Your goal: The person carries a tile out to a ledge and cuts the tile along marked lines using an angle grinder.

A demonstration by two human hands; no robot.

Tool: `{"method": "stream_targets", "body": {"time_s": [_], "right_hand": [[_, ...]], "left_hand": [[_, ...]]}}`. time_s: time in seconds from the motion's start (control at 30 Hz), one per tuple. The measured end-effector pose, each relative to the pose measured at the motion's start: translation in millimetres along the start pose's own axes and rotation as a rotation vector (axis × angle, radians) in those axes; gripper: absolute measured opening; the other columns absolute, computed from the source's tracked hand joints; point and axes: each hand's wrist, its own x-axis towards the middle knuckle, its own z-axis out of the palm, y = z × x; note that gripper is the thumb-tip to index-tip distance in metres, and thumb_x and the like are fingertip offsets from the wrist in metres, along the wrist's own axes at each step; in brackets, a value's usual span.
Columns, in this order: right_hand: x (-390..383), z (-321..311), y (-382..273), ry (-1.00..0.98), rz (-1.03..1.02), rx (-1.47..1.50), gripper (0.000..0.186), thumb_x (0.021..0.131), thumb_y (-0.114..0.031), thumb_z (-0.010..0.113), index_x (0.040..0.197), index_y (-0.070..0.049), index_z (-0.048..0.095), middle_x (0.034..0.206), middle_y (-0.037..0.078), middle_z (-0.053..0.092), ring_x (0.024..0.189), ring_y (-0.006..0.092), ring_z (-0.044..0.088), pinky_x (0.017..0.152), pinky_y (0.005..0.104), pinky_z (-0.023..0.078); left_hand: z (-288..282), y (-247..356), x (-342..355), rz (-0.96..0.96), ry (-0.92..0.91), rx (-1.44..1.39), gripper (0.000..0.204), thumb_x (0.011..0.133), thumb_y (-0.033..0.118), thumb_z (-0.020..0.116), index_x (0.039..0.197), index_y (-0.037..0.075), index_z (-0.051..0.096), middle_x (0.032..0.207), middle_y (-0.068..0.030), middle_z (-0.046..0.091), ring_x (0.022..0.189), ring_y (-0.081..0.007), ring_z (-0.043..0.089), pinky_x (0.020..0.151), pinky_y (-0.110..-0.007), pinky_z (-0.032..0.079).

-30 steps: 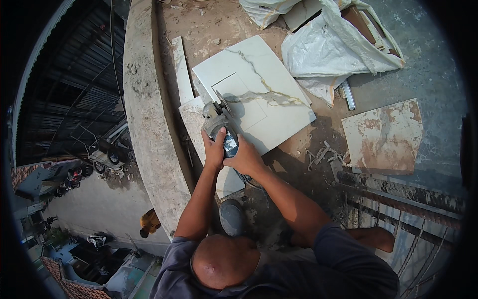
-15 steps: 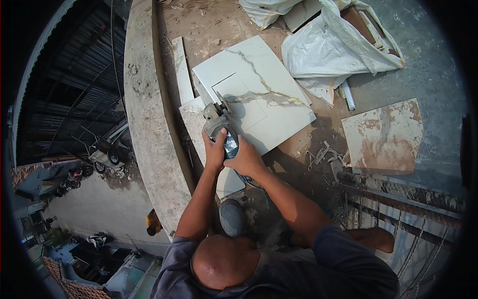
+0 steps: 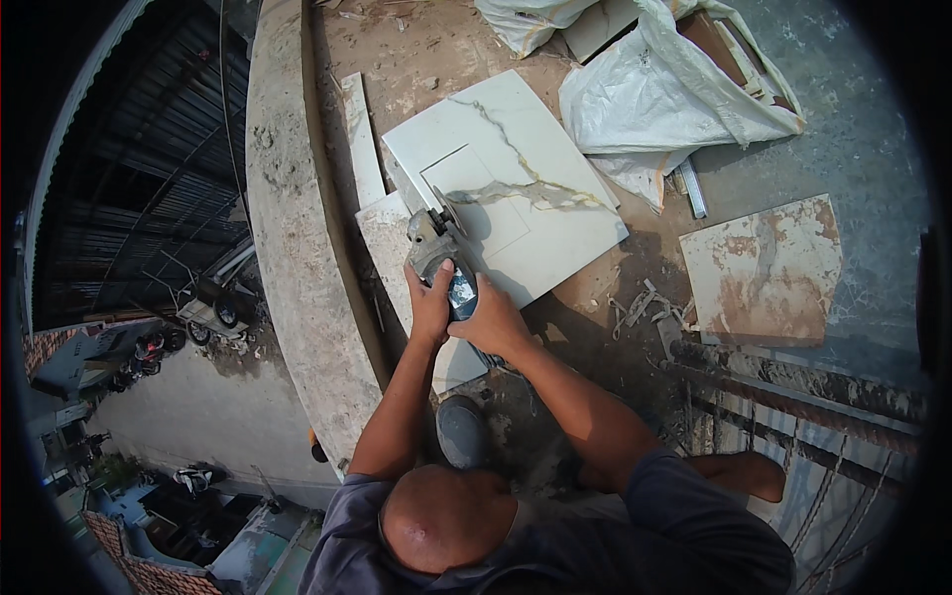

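Note:
Both of my hands are wrapped round an angle grinder (image 3: 433, 241) with a grey metal head and a dark blue body. My left hand (image 3: 428, 305) grips its left side, thumb on top. My right hand (image 3: 491, 319) closes on the right side near the rear. The disc stands on edge over a large white marble-patterned tile (image 3: 555, 164). A rectangle is outlined on the tile's face, with a dark line along its upper and left edges and a fainter line elsewhere. Whether the disc touches the surface, I cannot tell. Beneath lies another pale tile piece (image 3: 382, 233).
A concrete parapet (image 3: 288, 208) runs along the left, with a drop to a street beyond. White sacks (image 3: 654, 84) holding tile scraps lie at the far right. A dirty tile piece (image 3: 764, 273) rests on the right, above rusty bars (image 3: 793, 382). A narrow tile strip (image 3: 364, 139) lies by the parapet.
The grinder and both hands stay nearly in place, with only a very slight shift. In the street below, a person in yellow has moved mostly behind the parapet.

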Motion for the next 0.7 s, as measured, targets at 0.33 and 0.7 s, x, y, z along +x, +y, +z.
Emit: {"method": "stream_targets", "body": {"time_s": [0.33, 0.7], "right_hand": [[0.1, -0.2, 1.6, -0.034, 0.002, 0.028, 0.095, 0.059, -0.027, 0.078, 0.133, 0.009, 0.032, 0.118, 0.029, 0.053, 0.111, 0.0405, 0.053, 0.094, 0.0432, 0.044], [-6.9, -2.1, 1.7, -0.058, 0.028, 0.022, 0.096, 0.058, -0.028, 0.078, 0.133, 0.009, 0.032, 0.120, 0.028, 0.052, 0.112, 0.0398, 0.052, 0.094, 0.0429, 0.044]], "left_hand": [[-1.8, -2.1, -0.5, 0.002, -0.001, -0.003, 0.053, 0.088, 0.017, 0.063, 0.129, 0.006, 0.031, 0.107, -0.0121, 0.054, 0.087, -0.0171, 0.057, 0.071, -0.029, 0.051], [-2.8, -5.7, -7.2, -0.003, -0.002, -0.014, 0.057, 0.088, 0.017, 0.063, 0.132, 0.008, 0.029, 0.109, -0.0127, 0.053, 0.089, -0.0182, 0.057, 0.072, -0.030, 0.051]]}}
